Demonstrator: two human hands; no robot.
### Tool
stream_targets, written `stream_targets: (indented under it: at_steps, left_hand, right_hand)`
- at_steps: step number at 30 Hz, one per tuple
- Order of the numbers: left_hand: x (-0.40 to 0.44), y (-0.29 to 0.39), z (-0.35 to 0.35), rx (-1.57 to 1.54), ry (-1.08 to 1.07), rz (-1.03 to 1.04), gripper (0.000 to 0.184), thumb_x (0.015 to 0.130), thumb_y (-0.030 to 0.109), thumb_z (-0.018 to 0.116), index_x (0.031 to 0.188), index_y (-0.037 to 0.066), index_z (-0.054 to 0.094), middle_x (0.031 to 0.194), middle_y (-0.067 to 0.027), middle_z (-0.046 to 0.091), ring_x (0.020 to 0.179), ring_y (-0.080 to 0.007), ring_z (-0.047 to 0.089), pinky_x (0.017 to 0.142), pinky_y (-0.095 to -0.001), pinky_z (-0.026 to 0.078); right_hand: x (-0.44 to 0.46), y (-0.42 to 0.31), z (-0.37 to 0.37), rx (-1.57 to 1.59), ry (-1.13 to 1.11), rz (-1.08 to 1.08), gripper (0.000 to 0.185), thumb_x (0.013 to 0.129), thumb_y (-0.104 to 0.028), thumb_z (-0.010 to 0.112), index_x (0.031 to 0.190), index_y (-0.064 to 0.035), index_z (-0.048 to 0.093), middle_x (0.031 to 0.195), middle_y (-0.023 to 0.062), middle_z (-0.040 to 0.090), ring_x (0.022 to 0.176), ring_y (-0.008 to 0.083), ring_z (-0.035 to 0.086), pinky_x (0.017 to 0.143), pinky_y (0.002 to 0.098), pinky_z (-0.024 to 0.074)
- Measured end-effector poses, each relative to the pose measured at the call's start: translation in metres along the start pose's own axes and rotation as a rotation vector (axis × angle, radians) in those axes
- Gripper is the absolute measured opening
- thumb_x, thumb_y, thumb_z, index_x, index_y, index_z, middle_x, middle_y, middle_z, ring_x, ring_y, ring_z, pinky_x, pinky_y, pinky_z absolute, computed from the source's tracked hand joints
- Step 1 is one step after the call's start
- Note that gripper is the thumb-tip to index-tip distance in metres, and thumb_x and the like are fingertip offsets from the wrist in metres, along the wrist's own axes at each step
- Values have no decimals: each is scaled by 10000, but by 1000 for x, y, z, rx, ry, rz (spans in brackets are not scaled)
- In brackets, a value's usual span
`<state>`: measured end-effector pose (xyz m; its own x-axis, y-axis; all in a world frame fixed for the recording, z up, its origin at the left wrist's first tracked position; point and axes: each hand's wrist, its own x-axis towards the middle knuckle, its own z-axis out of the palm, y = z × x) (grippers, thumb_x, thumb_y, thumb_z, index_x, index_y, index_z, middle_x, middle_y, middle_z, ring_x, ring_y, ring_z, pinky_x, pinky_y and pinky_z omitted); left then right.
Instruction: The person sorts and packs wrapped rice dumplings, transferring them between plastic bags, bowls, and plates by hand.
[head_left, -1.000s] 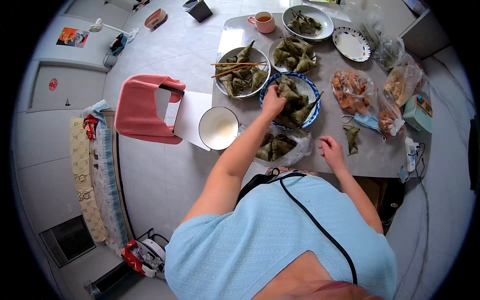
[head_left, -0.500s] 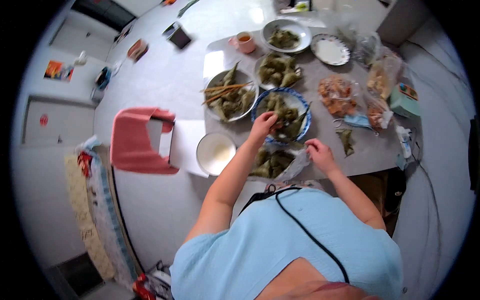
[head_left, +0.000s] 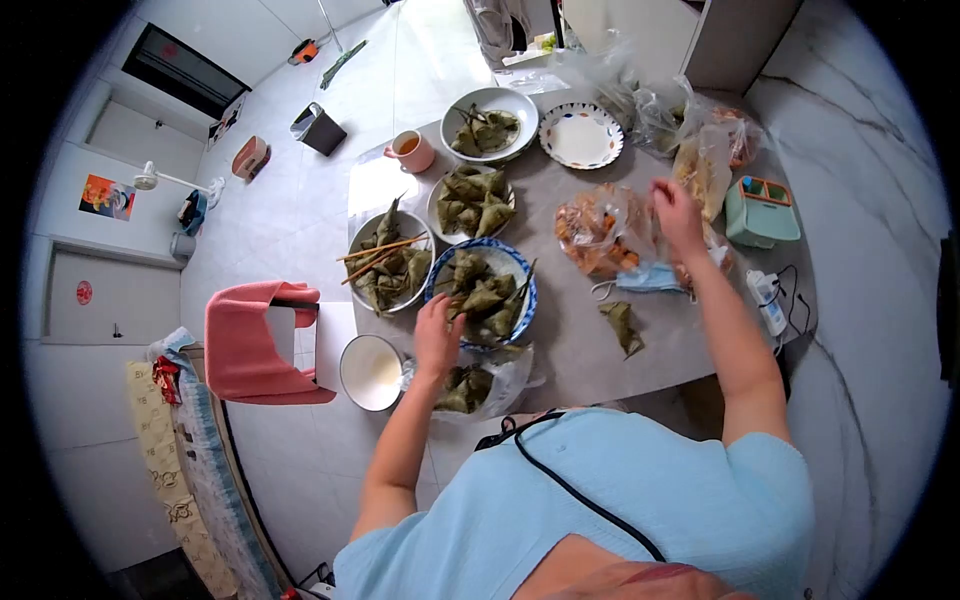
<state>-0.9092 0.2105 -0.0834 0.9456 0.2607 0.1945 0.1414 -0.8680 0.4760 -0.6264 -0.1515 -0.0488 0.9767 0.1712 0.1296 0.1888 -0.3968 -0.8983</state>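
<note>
Leaf-wrapped parcels [head_left: 487,298] lie by the left hand [head_left: 437,338], contact unclear.

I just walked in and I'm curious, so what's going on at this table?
A person's left hand is beside a blue-and-white bowl of zongzi, while the right hand is by the plastic food bags. One loose zongzi lies on the table; chopsticks rest across a white bowl.

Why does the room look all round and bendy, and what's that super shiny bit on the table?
Head view: it bows like a fisheye picture, with black around the edges, and the pale flat door looks skewed; head view: white glare washes out a corner of the smooth grey tabletop, just below the pink round mug.
</note>
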Motion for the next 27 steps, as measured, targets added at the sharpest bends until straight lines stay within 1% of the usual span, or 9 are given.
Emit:
stream_targets:
  at_steps: [1,4,6,10,12,18,20,24,27]
  left_hand:
    - [-1,9,-7,12,-18,-26,321,822,114,650,1113,20,553,1225,-170,537,1106,-360,516,933,-394,428]
    - [-6,39,-24,-2,16,-66,323,821,81,635,1123,16,540,1241,-165,529,1129,-353,509,945,-390,422]
    - [-11,60,-33,18,14,-100,329,818,69,633,1126,15,534,1243,-165,527,1135,-352,506,947,-389,421]
    - [-22,80,-33,116,-14,-156,337,807,41,627,1128,21,527,1251,-164,521,1139,-345,507,948,-385,421]
    - [-26,89,-34,174,-70,-178,340,803,40,622,1130,34,531,1258,-161,518,1137,-344,509,946,-387,422]
    - [-29,106,-24,209,-70,-254,322,785,53,638,1097,48,556,1255,-137,537,1098,-318,551,895,-380,463]
    - [-28,107,-20,231,-75,-259,318,786,57,636,1094,50,558,1258,-132,537,1086,-317,559,882,-378,470]
    - [-22,106,-10,254,-90,-299,309,785,53,631,1086,45,559,1262,-129,538,1051,-324,579,858,-380,483]
    - [-13,107,-6,228,-81,-317,314,781,43,630,1086,38,558,1258,-138,539,1034,-334,585,846,-382,488]
  right_hand:
    - [35,12,-7,-68,82,-161,248,893,-117,520,1111,-15,579,1036,117,645,944,198,630,807,309,495]
    - [127,43,-20,-66,53,-206,378,851,-135,541,1215,-36,518,1141,150,605,1053,269,592,905,371,460]
    - [172,65,-17,-425,216,-325,501,819,-171,539,1298,-64,439,1207,176,565,1111,328,552,965,418,420]
    - [223,113,-9,-566,292,-302,528,813,-210,541,1308,-75,414,1216,193,552,1136,360,525,987,440,397]
    - [213,107,-23,-734,-185,90,428,852,-183,498,1264,-75,462,1204,195,555,1128,368,523,958,448,415]
    - [163,156,-18,-827,-441,-110,285,896,-102,385,1109,-98,576,1107,178,587,1039,350,556,854,470,449]
    - [143,151,-24,-851,-484,-287,250,886,-135,411,1044,-110,604,1062,153,599,997,329,568,814,467,457]
    - [125,144,-33,-785,-585,-293,245,885,-184,435,1036,-132,621,1016,128,613,977,305,573,792,452,465]
    - [122,119,-39,-801,-825,-365,209,844,-278,541,903,-96,625,867,136,617,875,327,605,735,429,484]
